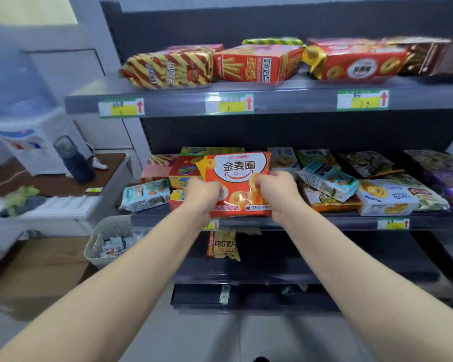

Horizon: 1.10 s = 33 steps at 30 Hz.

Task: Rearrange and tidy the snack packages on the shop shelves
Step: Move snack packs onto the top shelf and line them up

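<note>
A pale basket (107,229), below and left of the left hand (203,190), holds small wrapped packets (113,245). Both the left hand and the right hand (275,189) pinch the lower half of an orange biscuit bag (237,168) at the front edge of the middle shelf (324,222). The bag stands upright, print facing the person, its longer side running hand to hand.

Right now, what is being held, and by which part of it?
The orange-red plastic ring-biscuit bag, held by its lower half: left-hand grip at the lower left, right-hand grip at the lower right.
</note>
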Tool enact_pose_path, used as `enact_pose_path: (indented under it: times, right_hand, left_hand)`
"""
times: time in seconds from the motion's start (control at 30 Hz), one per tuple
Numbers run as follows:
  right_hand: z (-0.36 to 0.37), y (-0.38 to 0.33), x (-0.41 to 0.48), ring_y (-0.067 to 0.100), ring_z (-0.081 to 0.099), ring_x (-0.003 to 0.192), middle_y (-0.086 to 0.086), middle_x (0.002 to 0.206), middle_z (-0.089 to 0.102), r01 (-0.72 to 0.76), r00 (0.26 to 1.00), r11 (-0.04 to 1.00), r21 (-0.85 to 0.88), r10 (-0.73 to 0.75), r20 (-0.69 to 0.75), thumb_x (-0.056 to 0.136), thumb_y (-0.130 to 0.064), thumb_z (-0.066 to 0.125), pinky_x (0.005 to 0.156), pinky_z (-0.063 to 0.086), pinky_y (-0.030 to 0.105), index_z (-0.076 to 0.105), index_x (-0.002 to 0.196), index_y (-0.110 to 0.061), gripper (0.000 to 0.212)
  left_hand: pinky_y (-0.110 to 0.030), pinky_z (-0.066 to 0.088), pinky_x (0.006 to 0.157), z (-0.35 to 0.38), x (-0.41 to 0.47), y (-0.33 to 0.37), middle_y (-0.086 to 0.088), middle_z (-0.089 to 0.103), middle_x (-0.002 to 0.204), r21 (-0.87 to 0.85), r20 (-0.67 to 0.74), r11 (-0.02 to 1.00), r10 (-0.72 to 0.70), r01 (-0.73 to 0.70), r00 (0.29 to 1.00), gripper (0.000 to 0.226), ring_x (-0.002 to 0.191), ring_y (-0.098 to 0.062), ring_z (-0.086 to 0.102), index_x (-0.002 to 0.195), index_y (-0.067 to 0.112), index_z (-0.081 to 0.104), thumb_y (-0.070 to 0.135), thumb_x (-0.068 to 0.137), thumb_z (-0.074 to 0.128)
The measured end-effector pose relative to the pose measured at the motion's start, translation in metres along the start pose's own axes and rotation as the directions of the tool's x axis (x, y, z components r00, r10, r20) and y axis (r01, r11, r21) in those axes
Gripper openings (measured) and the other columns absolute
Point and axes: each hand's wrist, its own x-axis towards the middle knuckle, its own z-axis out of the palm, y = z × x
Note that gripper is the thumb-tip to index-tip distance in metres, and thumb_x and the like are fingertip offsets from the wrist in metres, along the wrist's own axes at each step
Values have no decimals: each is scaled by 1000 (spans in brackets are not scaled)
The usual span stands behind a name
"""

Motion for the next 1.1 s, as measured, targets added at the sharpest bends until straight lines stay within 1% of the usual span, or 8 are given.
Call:
enact_pose_path:
  times: [0.07,0.17,0.3,0.43,0.57,0.73,0.93,1.1]
  right_hand:
    - [14,-8,-19,31,65,93,10,103,65,71,997,997,22,-71,7,62,-30,54,76,58,47,59,90,-21,30]
    - [33,-24,-47,34,59,104,8,109,61,173,985,984,31,-173,15,53,-37,52,80,55,49,55,89,-27,37]
    - [51,-50,-85,31,57,107,6,115,56,295,955,955,35,-296,24,64,-41,49,83,54,49,48,95,-34,32]
    - [64,-77,-110,31,57,108,6,118,55,401,914,913,76,-404,25,64,-38,49,82,55,48,46,106,-31,43]
    - [78,-101,-121,28,56,111,3,120,53,453,887,885,106,-460,46,67,-42,50,84,55,45,42,104,-36,38]
    - [91,-133,-116,24,58,106,4,122,51,527,845,844,97,-533,52,77,-38,52,82,56,42,42,125,-28,51]
    - [105,-190,-92,21,62,101,4,120,55,618,779,779,105,-625,55,84,-29,54,80,58,41,47,119,-27,36]
    - [116,-238,-65,18,61,101,3,122,54,667,727,738,104,-675,126,93,-25,52,76,58,33,46,128,-21,35]
  left_hand:
    - [-55,56,74,-22,-12,6,-18,59,110,-9,-39,999,43,-43,998,31,90,-36,65,93,13,45,5,67,58]
    - [-52,58,66,-54,-28,20,-17,53,118,-30,-83,994,103,-106,991,43,89,-35,64,105,14,42,12,64,56]
    - [-47,57,73,-92,-49,39,-16,51,119,-11,-132,972,230,-233,964,36,95,-31,60,99,18,40,13,69,58]
    - [-28,45,51,-118,-63,60,-13,49,119,-17,-154,926,371,-378,916,29,82,-18,56,91,18,38,4,76,58]
    - [-31,51,54,-138,-62,85,-14,48,122,-44,-156,896,431,-442,889,28,96,-27,61,92,23,37,6,82,58]
    - [-33,52,60,-151,-45,120,-13,50,121,9,-204,850,517,-526,832,31,96,-26,60,103,18,39,10,82,60]
    - [-25,49,54,-152,-11,173,-11,54,120,-31,-279,788,584,-615,762,32,93,-21,62,106,18,39,10,86,62]
    - [-18,46,50,-151,21,215,-9,57,115,-19,-379,731,626,-682,681,29,84,-14,62,107,16,43,9,85,62]
